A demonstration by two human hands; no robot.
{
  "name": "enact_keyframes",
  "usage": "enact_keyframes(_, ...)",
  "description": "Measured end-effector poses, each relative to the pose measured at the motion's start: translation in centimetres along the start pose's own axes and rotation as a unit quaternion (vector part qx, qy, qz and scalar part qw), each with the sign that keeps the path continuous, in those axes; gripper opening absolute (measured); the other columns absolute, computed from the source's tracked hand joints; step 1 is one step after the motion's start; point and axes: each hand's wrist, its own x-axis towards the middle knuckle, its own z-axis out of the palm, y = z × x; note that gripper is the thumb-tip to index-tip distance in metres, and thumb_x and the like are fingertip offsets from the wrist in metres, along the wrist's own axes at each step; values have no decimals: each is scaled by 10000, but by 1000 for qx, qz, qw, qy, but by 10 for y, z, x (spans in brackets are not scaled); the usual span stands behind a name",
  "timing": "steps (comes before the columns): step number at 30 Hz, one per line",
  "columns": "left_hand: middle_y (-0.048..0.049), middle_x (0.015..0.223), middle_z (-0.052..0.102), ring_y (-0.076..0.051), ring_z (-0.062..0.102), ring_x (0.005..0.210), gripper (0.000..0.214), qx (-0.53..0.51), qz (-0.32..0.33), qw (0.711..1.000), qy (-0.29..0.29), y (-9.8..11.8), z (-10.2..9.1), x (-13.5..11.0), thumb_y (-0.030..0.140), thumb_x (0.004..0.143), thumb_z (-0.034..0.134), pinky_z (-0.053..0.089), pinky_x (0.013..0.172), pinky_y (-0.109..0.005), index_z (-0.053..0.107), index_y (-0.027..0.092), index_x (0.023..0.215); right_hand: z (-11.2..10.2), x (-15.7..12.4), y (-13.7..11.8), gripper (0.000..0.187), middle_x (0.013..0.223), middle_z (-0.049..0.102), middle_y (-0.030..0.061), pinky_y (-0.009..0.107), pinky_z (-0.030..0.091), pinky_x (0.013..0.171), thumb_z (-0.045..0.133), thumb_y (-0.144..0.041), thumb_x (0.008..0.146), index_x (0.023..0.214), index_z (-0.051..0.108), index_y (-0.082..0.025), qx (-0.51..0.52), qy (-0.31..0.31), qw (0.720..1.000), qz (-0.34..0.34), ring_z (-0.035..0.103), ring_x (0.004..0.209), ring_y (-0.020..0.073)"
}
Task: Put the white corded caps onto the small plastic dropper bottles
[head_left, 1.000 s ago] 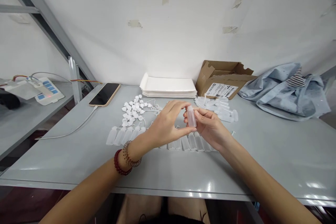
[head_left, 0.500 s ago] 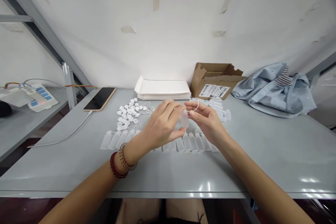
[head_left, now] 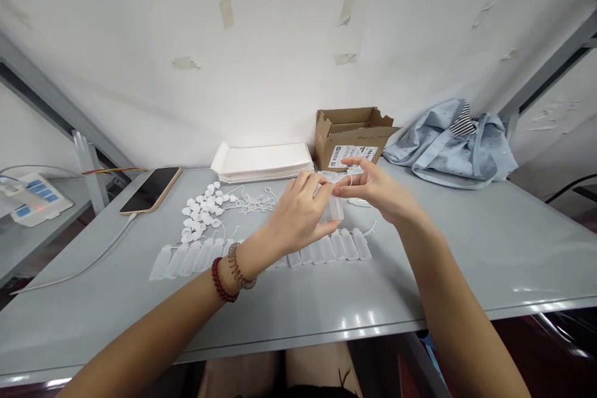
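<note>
Holds a small translucent plastic bottle point(head_left: 336, 206) in the narrowed left hand point(head_left: 298, 208), above the grey surface point(head_left: 326, 298), with thumb near its base, seemingly to steady it. Brings the partly spread right hand point(head_left: 380, 189) to its upper end, beside a thin white cord point(head_left: 351, 180), grip unclear. Has more bottles point(head_left: 347, 244) lined up below, white caps point(head_left: 203, 211) heaped leftward, probably for easy reach
</note>
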Motion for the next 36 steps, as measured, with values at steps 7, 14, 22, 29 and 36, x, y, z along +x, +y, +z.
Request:
enact_keyframes(7, -140, 1074, 565, -280, 465, 1046, 447, -83, -25, 991, -100, 25, 24, 17, 455, 766, 678, 444, 898, -404, 569, 99, 1012, -41, -4, 3, 347, 658, 671, -20, 306, 446, 632, 723, -293, 664, 991, 626, -229, -121, -141, 982, 25, 621, 666, 177)
enact_keyframes(14, -124, 1010, 576, -293, 460, 1041, 431, -130, -52, 973, -183, 57, 45, 20, 487, 746, 641, 447, 879, -398, 576, 118, 959, -68, -5, 12, 404, 779, 744, 7, 361, 429, 801, 743, -301, 613, 999, 636, -246, -236, -252, 933, 103, 652, 843, 244)
enact_keyframes(22, -143, 963, 579, -306, 454, 995, 415, -97, -67, 962, -245, 66, 50, 24, 455, 745, 590, 452, 852, -417, 603, 86, 933, -65, 3, 16, 392, 844, 742, 8, 339, 411, 767, 722, -285, 580, 967, 666, -251, -344, -264, 891, 136, 632, 917, 264)
enact_keyframes(29, -141, 892, 579, -313, 456, 959, 387, -72, -43, 967, -240, 64, 55, 21, 448, 764, 553, 457, 828, -419, 615, 87, 888, -63, 5, 16, 189, 728, 675, 0, 294, 379, 623, 692, -294, 573, 751, 698, -234, -380, -257, 880, 119, 591, 761, 218)
enact_keyframes(36, -156, 885, 575, -315, 459, 961, 395, -73, -46, 967, -239, 64, 56, 20, 445, 773, 537, 466, 828, -417, 622, 72, 871, -66, 5, 20, 98, 689, 669, -1, 300, 389, 662, 651, -263, 593, 669, 706, -231, -372, -258, 882, 129, 598, 781, 222)
